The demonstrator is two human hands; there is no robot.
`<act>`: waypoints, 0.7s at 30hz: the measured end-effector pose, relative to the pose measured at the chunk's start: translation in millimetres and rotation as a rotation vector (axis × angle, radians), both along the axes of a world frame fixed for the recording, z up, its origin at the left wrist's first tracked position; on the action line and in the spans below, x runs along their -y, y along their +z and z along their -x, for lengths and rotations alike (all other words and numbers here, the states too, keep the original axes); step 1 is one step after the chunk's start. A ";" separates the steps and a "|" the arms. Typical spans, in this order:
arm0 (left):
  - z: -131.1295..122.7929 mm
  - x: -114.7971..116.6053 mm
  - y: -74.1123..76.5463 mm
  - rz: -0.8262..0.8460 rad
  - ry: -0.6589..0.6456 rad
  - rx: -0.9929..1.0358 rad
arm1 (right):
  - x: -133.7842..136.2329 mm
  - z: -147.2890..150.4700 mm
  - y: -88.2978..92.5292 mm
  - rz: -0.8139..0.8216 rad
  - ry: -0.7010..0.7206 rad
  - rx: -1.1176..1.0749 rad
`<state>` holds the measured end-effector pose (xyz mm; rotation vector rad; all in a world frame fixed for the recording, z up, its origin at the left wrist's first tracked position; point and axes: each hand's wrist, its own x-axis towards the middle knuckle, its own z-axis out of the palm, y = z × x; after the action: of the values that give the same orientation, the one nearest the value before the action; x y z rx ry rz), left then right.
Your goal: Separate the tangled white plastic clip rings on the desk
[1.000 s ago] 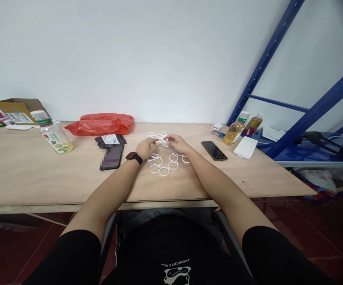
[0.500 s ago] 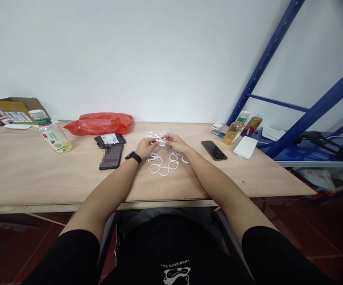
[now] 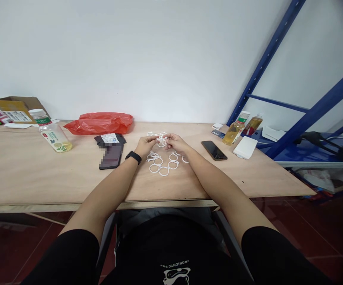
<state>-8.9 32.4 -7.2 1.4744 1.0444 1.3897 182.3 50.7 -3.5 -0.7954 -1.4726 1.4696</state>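
Close together over the wooden table, my left hand (image 3: 146,145) and my right hand (image 3: 175,143) pinch a white plastic ring (image 3: 161,143) between them. The fingertips cover part of it, so its small details are hidden. Several more white rings (image 3: 163,171) lie in a loose chain on the tabletop just below my hands, some joined by small tabs. Other white rings (image 3: 151,134) show behind my fingers, toward the wall. A black watch (image 3: 133,157) sits on my left wrist.
Left of my arms are a dark phone-like item (image 3: 111,156), a red plastic bag (image 3: 101,123), a tilted bottle (image 3: 51,131) and a cardboard box (image 3: 19,109). At right lie a phone (image 3: 214,150), a white case (image 3: 245,147) and a tea bottle (image 3: 236,128) beside a blue rack (image 3: 266,59).
The ring between my hands has turned slightly, so its round opening shows more. My hands stay in nearly the same place, and the rings on the table have not moved.
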 end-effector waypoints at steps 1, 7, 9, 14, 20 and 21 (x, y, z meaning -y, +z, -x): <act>-0.6 0.1 0.8 0.004 0.014 0.013 | 0.0 0.5 0.0 0.012 -0.024 0.010; 0.2 -5.8 -1.6 0.019 0.051 -0.052 | 0.7 0.3 1.1 0.034 -0.105 0.044; 2.3 -9.5 -5.3 0.019 0.039 -0.116 | 1.5 0.7 0.6 0.034 -0.104 0.073; 6.5 -15.5 -12.9 -0.042 -0.021 -0.226 | 1.7 2.4 -1.0 0.021 -0.114 0.114; 9.1 -16.7 -15.9 -0.082 -0.023 -0.310 | -4.8 -5.1 2.3 0.010 -0.223 0.060; 9.9 -16.7 -16.6 -0.071 -0.016 -0.334 | -6.2 -7.2 2.8 0.006 -0.241 0.050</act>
<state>-18.8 49.1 -23.8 1.8058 1.1928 1.2047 189.6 56.9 -0.7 -0.9834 -1.3569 1.2810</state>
